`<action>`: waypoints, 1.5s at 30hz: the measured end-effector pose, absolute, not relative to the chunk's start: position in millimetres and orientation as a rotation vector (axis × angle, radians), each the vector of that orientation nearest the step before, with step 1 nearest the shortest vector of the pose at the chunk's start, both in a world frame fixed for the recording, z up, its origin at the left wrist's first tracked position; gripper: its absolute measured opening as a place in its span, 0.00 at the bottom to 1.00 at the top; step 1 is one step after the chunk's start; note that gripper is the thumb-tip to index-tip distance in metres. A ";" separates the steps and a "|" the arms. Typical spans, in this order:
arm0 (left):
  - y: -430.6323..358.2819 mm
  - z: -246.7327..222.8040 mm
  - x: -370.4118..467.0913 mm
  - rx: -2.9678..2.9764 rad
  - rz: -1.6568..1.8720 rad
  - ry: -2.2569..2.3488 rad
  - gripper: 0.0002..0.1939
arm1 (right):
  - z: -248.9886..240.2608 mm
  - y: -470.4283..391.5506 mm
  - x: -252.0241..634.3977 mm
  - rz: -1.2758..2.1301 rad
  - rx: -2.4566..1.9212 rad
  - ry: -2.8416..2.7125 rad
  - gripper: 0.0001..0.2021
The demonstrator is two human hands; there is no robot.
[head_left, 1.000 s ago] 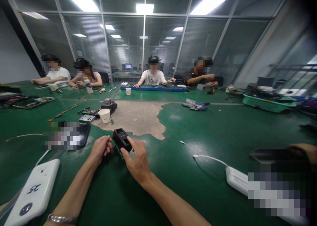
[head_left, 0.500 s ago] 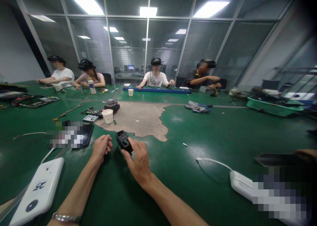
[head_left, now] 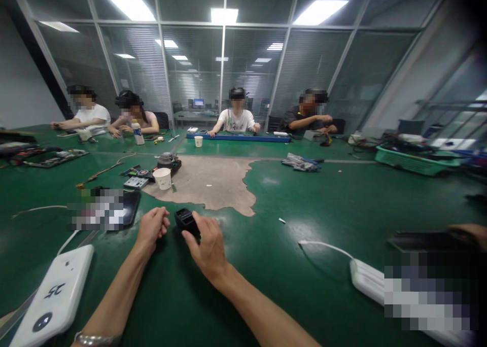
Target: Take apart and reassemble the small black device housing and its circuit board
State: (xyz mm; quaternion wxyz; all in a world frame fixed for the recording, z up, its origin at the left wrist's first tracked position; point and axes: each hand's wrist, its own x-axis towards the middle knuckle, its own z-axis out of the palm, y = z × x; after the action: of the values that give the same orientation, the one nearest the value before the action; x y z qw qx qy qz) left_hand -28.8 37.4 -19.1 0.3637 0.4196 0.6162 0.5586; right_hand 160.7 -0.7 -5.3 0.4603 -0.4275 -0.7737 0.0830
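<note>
My right hand (head_left: 208,243) grips a small black boxy part with slots (head_left: 186,220), thumb on the near side and fingers over its right edge. It is held just over the green table, in front of the bare brownish patch. Close by on the left, my left hand (head_left: 152,227) is closed with its fingers curled in. Whatever it may hold is hidden. A silver bracelet (head_left: 95,339) circles my left wrist. Beyond the hands stand a paper cup (head_left: 163,178) and a small metal-and-circuit assembly (head_left: 136,182).
A phone (head_left: 131,207) and a white power bank (head_left: 53,291) lie at left. On the right are a white device with a cable (head_left: 365,278), a green basket (head_left: 414,163) and a co-worker's hand (head_left: 467,231). Gloves (head_left: 300,162) lie farther back. Several people sit opposite.
The black part has turned in my right hand, so its slotted face looks different and the green underside no longer shows. My left hand stays curled. The whole view has shifted slightly.
</note>
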 end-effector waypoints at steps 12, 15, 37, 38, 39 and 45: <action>36.6 -16.2 -30.3 1.115 1.305 1.596 0.19 | -20.5 -7.0 164.4 0.259 -1.081 -1.919 0.24; 36.8 -17.3 -29.3 1.106 1.205 1.548 0.22 | -26.6 -3.7 165.5 0.298 -1.066 -1.936 0.27; 33.7 -14.1 -24.8 1.131 0.897 1.510 0.35 | -17.9 5.2 165.4 0.446 -1.057 -1.722 0.26; 34.1 -14.1 -24.8 1.129 0.889 1.506 0.35 | -16.9 7.3 167.5 0.453 -1.060 -1.696 0.27; 34.5 -14.3 -24.8 1.126 0.881 1.502 0.35 | -16.2 9.9 169.9 0.455 -1.067 -1.668 0.27; 36.3 -18.8 -26.1 1.155 0.836 1.524 0.34 | -21.5 26.8 187.3 0.374 -1.215 -1.569 0.24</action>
State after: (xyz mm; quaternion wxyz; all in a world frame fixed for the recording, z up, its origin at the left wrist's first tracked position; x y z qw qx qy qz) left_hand -26.1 36.3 -18.8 0.5031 0.4784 0.6310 0.3462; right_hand 187.3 26.8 -21.5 0.5323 -0.5093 -0.6578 0.1569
